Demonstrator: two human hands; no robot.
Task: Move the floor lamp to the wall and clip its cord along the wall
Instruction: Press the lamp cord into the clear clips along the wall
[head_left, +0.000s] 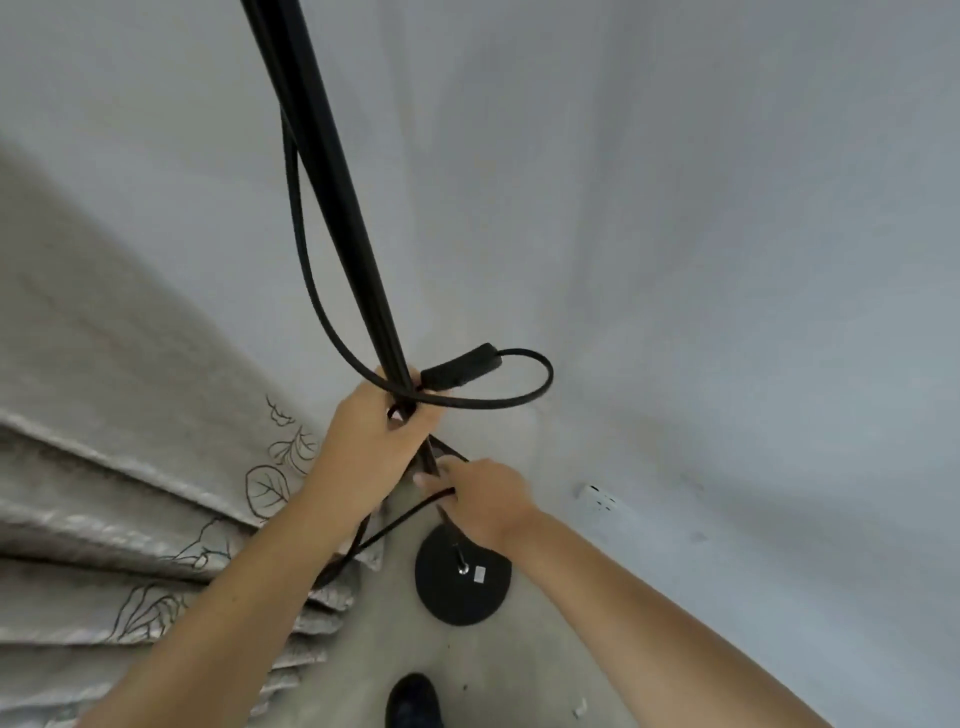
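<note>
Left hand (382, 441) gripping lamp pole (332, 208) and cord (311, 270), right hand (483, 499) clasping pole lower down

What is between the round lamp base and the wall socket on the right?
In the head view, nothing lies between the lamp base and the wall socket: only bare floor and bare wall, crossed above by the right hand's forearm.

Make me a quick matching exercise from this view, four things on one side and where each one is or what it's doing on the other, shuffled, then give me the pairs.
Things:
1. left hand
2. right hand
3. lamp base
4. wall socket

Place or state:
A. flat on the floor
B. low on the wall, right of the lamp
C. gripping the lamp pole with the cord loop
D. lower on the pole, holding a cord strand

Pairs: 1-C, 2-D, 3-A, 4-B
</note>
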